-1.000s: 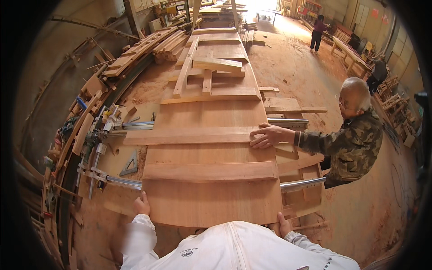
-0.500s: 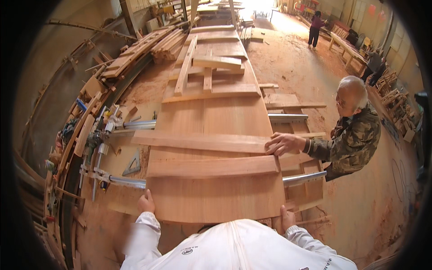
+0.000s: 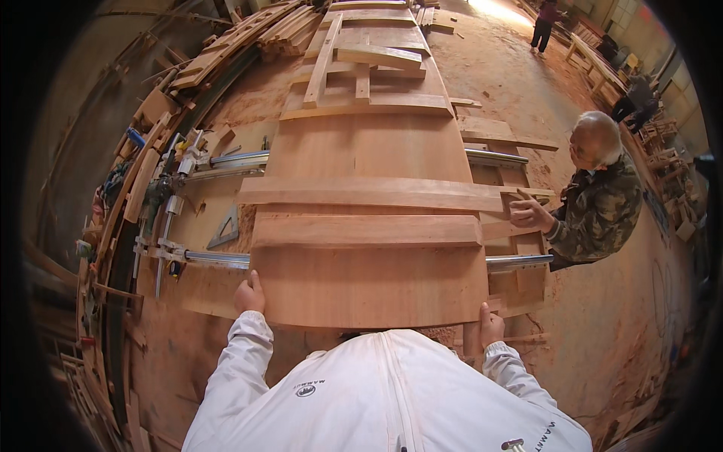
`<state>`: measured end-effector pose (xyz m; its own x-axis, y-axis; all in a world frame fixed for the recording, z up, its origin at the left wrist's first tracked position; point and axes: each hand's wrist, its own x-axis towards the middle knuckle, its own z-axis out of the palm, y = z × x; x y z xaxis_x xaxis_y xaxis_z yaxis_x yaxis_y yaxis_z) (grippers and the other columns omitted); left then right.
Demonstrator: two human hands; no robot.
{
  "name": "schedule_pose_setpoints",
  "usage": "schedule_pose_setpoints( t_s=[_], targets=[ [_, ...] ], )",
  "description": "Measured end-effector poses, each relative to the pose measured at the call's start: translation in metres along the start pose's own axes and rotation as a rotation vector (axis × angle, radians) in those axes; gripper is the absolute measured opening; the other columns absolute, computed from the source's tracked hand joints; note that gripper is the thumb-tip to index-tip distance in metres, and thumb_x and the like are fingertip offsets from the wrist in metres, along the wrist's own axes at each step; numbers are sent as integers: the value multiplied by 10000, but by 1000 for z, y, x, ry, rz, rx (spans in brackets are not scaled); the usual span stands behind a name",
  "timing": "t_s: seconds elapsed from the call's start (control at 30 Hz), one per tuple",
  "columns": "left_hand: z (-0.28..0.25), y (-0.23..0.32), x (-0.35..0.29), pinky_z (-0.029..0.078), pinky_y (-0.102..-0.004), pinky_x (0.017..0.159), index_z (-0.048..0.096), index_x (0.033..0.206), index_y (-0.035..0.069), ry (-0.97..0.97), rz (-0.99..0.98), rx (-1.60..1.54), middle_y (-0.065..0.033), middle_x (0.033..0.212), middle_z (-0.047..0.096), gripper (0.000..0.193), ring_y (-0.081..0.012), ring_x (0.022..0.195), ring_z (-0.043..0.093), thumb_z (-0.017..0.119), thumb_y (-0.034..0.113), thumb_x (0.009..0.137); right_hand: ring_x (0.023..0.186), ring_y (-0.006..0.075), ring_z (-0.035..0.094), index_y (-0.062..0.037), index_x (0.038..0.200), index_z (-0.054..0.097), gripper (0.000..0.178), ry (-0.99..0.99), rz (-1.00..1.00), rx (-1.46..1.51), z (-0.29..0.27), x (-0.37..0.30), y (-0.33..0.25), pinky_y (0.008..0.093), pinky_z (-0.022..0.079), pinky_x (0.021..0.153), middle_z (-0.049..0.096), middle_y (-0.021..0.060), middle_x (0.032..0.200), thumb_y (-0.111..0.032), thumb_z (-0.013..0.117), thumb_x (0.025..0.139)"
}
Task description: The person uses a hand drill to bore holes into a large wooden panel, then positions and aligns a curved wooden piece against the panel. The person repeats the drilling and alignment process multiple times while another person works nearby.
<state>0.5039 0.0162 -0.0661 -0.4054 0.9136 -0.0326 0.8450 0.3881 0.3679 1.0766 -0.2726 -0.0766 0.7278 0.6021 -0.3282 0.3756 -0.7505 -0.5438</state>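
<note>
A broad, smooth wooden panel (image 3: pixel 369 286) stretches away from my body. At its near left corner my left hand (image 3: pixel 250 295) is closed on the edge, thumb upward and the other fingers partly hidden. My right hand (image 3: pixel 492 327) grips the opposite near corner the same way. Across the panel lie two wooden battens: a nearer one (image 3: pixel 365 231) and a longer one (image 3: pixel 369 193) just beyond it, whose ends overhang both sides. By the longer batten's right end, a co-worker's hand (image 3: pixel 531 214) is held with fingers spread, apart from the batten.
Metal rails (image 3: pixel 217 259) run crosswise under the panel, with clamp fittings (image 3: pixel 172 205) on the left. A triangular square (image 3: pixel 224 228) lies beside them. More battens (image 3: pixel 376 56) rest farther up the panel. The co-worker in camouflage (image 3: pixel 597 200) stands on the right; stacked lumber (image 3: pixel 290 32) is far left.
The longer batten has slid right across the panel. The co-worker's hand has come off its end and moved right. My hands keep their hold at the corners; the view has tilted down.
</note>
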Motion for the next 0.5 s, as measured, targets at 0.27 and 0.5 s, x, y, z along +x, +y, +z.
schedule_pose_setpoints(
  t_s=[0.27,0.5],
  targets=[
    [5,-10,4,533,-567,797,740,898,-9,13,22,9,-293,921,723,702,-488,912,696,455,620,1022,602,250,465,79,699,582,817,69,-59,52,3,0,-1,463,420,624,476,175,604,-672,501,1010],
    [-2,-5,0,531,-562,776,731,876,6,-2,14,-28,-275,912,724,689,-482,901,694,463,625,1018,592,283,467,66,734,599,770,85,-71,38,8,5,10,473,424,634,485,216,623,-641,504,1023]
  ],
)
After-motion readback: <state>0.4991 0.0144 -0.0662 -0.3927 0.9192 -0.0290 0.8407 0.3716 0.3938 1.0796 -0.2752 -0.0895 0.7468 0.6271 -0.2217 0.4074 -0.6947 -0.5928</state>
